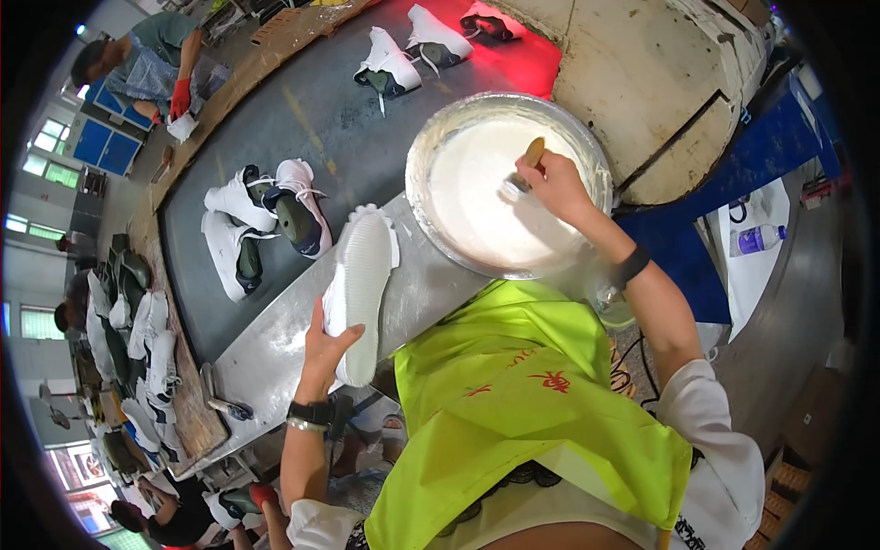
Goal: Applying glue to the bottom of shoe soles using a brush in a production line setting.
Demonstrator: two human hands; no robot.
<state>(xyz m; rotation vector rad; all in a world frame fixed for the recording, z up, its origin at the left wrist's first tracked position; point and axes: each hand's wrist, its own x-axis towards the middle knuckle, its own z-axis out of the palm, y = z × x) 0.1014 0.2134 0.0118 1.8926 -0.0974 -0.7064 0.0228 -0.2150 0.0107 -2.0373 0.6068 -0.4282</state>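
My left hand grips a white shoe sole near its lower end, the thumb lying across it. The sole is tilted up, with a ribbed face toward me, above a metal ledge. My right hand is closed around the wooden handle of a brush. The brush's lower end is over or in the white, creamy liquid of a large round metal basin. Whether its bristles touch the liquid I cannot tell.
White-and-dark-green shoes stand on the dark belt, more shoes at its far end near a red glow. A second brush lies on the ledge's left. A co-worker in red gloves works far left. Many shoes crowd the left side.
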